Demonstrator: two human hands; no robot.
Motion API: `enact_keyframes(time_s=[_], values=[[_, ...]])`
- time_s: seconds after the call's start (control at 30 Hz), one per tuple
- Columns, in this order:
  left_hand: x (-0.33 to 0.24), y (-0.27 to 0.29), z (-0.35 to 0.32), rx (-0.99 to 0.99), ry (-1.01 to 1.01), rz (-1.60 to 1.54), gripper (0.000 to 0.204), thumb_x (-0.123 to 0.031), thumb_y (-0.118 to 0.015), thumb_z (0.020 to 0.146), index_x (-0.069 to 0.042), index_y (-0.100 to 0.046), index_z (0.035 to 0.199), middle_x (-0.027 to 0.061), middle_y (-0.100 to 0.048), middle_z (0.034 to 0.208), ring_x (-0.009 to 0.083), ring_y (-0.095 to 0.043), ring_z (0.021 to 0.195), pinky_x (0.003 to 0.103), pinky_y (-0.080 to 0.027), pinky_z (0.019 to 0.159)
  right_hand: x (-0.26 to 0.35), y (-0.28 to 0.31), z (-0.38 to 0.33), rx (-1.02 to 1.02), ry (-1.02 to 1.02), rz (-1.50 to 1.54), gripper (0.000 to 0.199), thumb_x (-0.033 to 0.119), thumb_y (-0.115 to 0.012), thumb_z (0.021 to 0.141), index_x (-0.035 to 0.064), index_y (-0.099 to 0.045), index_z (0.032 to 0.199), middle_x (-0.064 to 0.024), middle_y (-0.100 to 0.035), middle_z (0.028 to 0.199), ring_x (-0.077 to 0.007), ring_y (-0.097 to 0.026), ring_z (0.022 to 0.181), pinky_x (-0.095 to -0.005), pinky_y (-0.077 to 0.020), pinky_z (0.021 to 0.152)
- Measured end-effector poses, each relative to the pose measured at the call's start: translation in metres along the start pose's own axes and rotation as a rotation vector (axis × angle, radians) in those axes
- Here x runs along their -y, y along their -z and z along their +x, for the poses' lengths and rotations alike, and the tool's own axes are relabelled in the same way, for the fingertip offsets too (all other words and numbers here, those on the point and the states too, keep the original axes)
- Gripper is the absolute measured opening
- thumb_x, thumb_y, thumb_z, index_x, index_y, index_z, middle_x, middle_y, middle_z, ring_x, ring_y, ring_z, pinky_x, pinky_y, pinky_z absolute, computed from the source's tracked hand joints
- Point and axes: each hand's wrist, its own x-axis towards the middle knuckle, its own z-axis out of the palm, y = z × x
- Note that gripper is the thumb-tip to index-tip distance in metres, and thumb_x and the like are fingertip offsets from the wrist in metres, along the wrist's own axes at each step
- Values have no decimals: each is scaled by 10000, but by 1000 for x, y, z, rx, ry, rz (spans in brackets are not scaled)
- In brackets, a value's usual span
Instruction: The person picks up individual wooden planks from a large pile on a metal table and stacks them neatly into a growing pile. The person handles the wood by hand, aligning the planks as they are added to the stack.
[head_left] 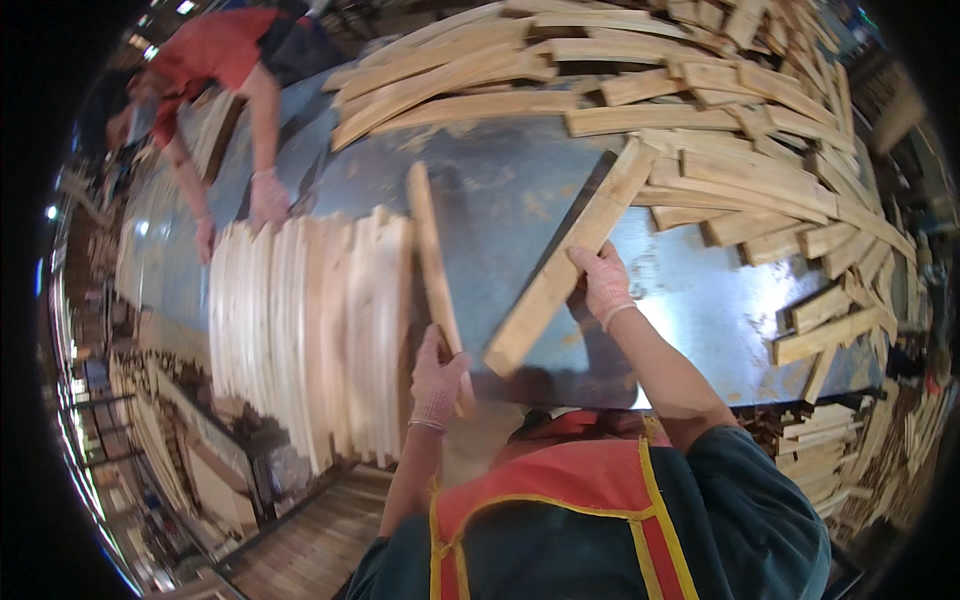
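My right hand (603,280), in a pale glove, grips a flat wooden slat (572,258) about its middle. That slat slants over the metal tabletop (500,215), its far end up and to the right, its near end toward me. My left hand (438,380), also gloved, is closed at the near end of a second, narrower-looking slat (432,245), which points away from me. Just left of this one stands a tight row of pale slats (310,320) set side by side. The fingertips of my left hand are partly hidden.
Loose slats (690,150) lie heaped along the far and right sides of the table. Across at the far left, a person in a red shirt (215,55) leans over with gloved hands at the row's far end. More stacked wood (825,445) sits below the right edge.
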Motion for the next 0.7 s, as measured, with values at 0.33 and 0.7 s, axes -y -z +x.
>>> enact_keyframes(time_s=[0.33,0.7], values=[[54,63,-53,-186,-400,897,845,-410,-793,937,-68,-496,1651,207,-617,1480,360,-587,1363,537,-467,1141,-116,-155,-111,585,-90,-866,537,307,-711,999,42,-632,1460,-198,-762,1272,-321,-716,1160,-404,-544,1064],[58,55,-25,-194,-308,1125,785,-380,-708,964,-108,-488,1667,184,-436,1742,436,-393,1601,601,-359,1287,163,-3,61,52,999,-2078,543,309,-810,887,171,-675,1394,-128,-754,1289,-345,-717,1237,-478,-531,1070]])
